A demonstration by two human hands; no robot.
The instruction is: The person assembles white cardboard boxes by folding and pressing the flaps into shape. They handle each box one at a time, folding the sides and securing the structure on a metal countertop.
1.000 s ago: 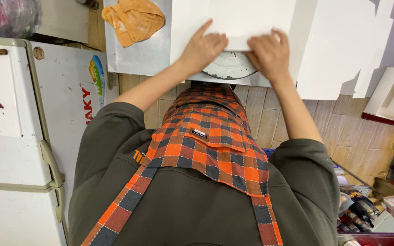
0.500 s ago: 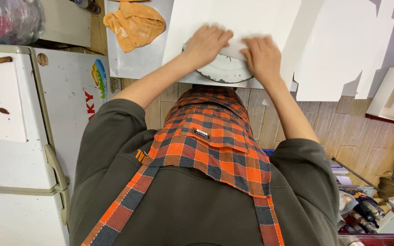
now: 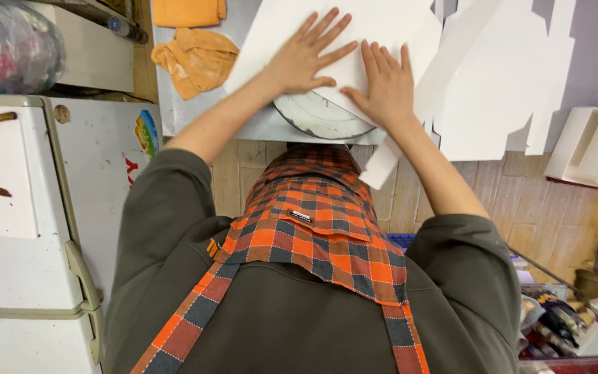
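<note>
On the grey bench (image 3: pixel 202 118), both hands have slid forward since a moment ago, left hand (image 3: pixel 306 59) and right hand (image 3: pixel 385 86) now flat with fingers spread apart on the white sheet (image 3: pixel 375 28), which covers, probably, a round plate (image 3: pixel 320 118).

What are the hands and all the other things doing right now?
Left hand: flat, fingers spread, pressing the white sheet.
Right hand: flat, pressing the same sheet.
Large white paper sheet: lying over the plate.
Round white plate: half covered.
Orange cloth: crumpled on the worktop.
</note>
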